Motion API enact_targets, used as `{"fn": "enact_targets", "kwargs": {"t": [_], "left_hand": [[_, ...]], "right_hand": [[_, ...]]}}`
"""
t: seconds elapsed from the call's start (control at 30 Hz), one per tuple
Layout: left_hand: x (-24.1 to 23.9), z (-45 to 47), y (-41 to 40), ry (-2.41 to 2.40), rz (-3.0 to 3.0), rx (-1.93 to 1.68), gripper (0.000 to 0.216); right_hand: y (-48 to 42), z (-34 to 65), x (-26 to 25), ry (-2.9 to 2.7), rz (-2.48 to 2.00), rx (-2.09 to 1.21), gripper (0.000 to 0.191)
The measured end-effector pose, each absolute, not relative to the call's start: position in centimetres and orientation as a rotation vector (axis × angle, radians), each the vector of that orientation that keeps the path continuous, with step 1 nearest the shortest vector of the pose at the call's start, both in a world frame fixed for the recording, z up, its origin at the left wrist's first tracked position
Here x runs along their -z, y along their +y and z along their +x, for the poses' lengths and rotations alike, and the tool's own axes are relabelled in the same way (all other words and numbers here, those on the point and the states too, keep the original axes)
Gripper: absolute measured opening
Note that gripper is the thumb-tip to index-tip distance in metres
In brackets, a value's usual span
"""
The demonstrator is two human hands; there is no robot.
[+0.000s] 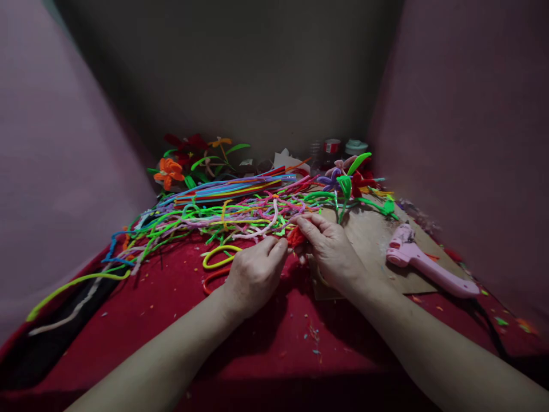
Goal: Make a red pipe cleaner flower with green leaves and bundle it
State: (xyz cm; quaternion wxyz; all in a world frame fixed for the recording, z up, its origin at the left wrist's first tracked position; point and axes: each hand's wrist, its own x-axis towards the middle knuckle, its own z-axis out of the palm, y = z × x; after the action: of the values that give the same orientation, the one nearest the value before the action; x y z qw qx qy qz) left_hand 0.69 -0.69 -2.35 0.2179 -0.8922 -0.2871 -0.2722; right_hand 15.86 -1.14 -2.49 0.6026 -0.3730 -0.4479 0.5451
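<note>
Both hands meet over the front middle of the table, around a small bundle of red pipe cleaner (295,237). My right hand (334,249) pinches it from the right with thumb and fingers. From the left, my left hand (257,274) is closed, its thumb and forefinger gripping the bundle's near side. Much of the bundle is hidden by the fingers. Scissors with yellow and red handle loops (222,257) lie just beside my left hand, their blades out of sight. A heap of many-coloured pipe cleaners (206,217) spreads right behind the hands.
A pink glue gun (429,264) rests on a cardboard sheet (364,240) at the right. Pipe-cleaner flowers stand at the back, an orange one (168,171) on the left and a purple one (330,180) on the right. Bits of fluff dot the red tablecloth (163,337).
</note>
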Motion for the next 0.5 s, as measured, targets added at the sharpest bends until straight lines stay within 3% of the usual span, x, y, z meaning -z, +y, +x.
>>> {"fn": "enact_targets", "kwargs": {"t": [0.33, 0.5], "left_hand": [[2.4, 0.7, -0.4, -0.725, -2.512, 0.713, 0.022], [2.1, 0.5, 0.0, -1.047, -2.651, 1.21, 0.013]], "right_hand": [[-0.8, 15.8, 3.0, -0.957, -0.773, -1.385, 0.021], [-1.3, 17.1, 0.9, -1.067, -0.917, -1.261, 0.025]]}}
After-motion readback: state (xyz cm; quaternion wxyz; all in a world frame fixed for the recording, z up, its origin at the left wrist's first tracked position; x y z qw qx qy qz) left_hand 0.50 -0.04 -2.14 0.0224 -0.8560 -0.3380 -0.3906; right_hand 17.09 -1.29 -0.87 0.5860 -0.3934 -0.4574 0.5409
